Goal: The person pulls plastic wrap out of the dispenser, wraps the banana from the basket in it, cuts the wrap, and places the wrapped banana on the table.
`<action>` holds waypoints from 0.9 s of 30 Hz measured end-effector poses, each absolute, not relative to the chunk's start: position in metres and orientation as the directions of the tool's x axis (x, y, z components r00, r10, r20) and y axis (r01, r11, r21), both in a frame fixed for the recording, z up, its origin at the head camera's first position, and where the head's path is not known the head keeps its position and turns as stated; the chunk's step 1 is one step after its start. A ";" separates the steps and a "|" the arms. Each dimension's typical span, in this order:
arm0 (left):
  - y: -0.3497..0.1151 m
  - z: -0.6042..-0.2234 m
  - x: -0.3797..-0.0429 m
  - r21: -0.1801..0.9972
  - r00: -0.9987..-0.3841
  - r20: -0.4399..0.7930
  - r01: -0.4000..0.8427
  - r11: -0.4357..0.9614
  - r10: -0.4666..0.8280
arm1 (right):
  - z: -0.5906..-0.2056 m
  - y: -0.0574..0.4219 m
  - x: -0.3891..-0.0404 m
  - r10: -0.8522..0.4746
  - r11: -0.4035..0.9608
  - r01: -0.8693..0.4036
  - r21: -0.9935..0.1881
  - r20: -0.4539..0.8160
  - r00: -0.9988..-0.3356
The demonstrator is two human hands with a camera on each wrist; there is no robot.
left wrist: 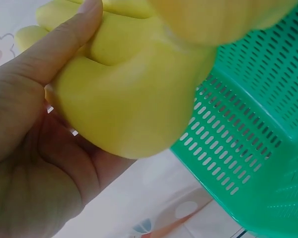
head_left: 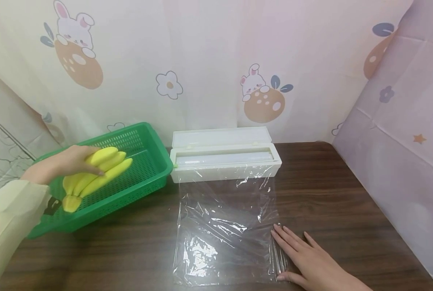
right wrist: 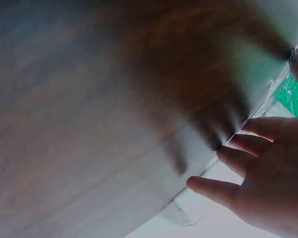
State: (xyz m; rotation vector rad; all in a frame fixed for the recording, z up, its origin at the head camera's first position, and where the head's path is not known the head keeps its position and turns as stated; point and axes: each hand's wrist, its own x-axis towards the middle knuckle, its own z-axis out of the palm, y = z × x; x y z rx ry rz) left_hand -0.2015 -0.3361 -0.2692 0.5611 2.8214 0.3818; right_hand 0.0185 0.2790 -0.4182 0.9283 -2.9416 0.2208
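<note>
A bunch of yellow bananas point(head_left: 109, 173) is gripped in my left hand point(head_left: 72, 161), over the green basket point(head_left: 154, 178). In the left wrist view the thumb lies across the bananas point(left wrist: 134, 104), with the other fingers behind them. My right hand point(head_left: 311, 258) rests with spread, fairly straight fingers at the right edge of a sheet of clear plastic wrap point(head_left: 227, 234). The wrap runs across the table from a white dispenser box point(head_left: 225, 171), whose lid stands raised. In the right wrist view the fingertips point(right wrist: 223, 148) touch down along the wrap's edge.
The brown wood-grain table point(head_left: 322, 194) carries everything. Behind it hangs a pale curtain point(head_left: 209, 48) with rabbit and flower prints, and another pale cloth point(head_left: 405, 161) closes off the right side. The basket stands left of the dispenser, its corner close to the box.
</note>
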 end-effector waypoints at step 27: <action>-0.319 -0.254 -0.199 0.264 -0.899 -0.154 0.363 0.894 0.410 | -0.417 0.278 0.018 -0.539 0.830 -0.541 -0.134 0.053 -0.841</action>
